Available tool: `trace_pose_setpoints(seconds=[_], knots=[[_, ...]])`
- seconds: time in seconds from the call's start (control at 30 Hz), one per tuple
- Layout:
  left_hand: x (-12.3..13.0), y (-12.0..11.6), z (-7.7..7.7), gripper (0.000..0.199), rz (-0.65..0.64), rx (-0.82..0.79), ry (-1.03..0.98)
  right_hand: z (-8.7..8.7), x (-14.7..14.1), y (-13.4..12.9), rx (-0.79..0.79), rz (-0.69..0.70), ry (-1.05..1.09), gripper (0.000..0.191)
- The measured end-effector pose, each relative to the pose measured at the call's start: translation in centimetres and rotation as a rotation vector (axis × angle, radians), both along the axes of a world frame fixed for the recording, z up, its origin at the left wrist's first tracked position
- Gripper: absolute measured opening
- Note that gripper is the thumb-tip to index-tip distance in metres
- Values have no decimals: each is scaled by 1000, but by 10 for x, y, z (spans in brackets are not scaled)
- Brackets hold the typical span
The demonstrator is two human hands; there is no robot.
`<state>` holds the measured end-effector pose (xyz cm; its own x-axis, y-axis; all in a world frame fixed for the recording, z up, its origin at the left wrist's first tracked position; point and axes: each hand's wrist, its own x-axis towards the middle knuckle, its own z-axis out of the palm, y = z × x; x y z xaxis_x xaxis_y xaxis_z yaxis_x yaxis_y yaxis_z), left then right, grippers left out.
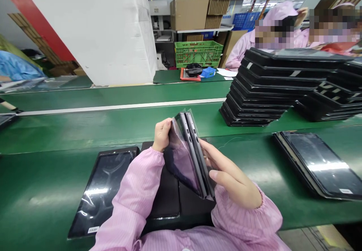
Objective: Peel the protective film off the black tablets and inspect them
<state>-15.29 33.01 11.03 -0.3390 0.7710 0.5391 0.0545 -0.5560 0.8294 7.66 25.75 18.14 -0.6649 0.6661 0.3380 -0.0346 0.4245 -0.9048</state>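
Observation:
Two thin dark tablets (195, 156) stand on edge together in front of me, tilted, with clear film around them. My left hand (162, 134) pinches the film at their upper left edge, fingers closed. From the right, my right hand (223, 168) presses along the outer face of the pair, its fingers stretched along the film and the thumb near the lower edge. Small port openings show along the tablets' narrow sides. Beneath them lie flat black trays (165, 198), partly hidden by the tablets and my left sleeve.
A film-covered tablet (104, 190) lies at left. Tablets in black trays (319, 164) lie at right. Tall stacks of black trays (271, 88) stand behind on the green bench (135, 119). Co-workers in pink sit beyond. A green crate (198, 53) is at the back.

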Motion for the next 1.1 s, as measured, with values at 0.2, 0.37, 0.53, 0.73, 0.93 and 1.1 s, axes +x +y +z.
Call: trace_pose_setpoints(seconds=[0.2, 0.37, 0.53, 0.73, 0.93, 1.1], knots=[[2, -3, 4, 62, 4, -3, 18, 1, 3, 0, -8, 102, -38, 68], [2, -2, 3, 63, 19, -14, 16, 7, -2, -4, 89, 99, -79, 84], [2, 0, 0, 63, 35, -32, -8, 11, -7, -6, 198, 70, -107, 97], [2, 2, -2, 61, 35, -32, 11, 9, -4, -2, 245, 97, -98, 95], [3, 4, -7, 56, 54, -45, 54, 4, 6, 14, 126, 150, -59, 84], [2, 6, -13, 54, 79, -74, 61, 2, 7, 23, 11, 159, -8, 88]])
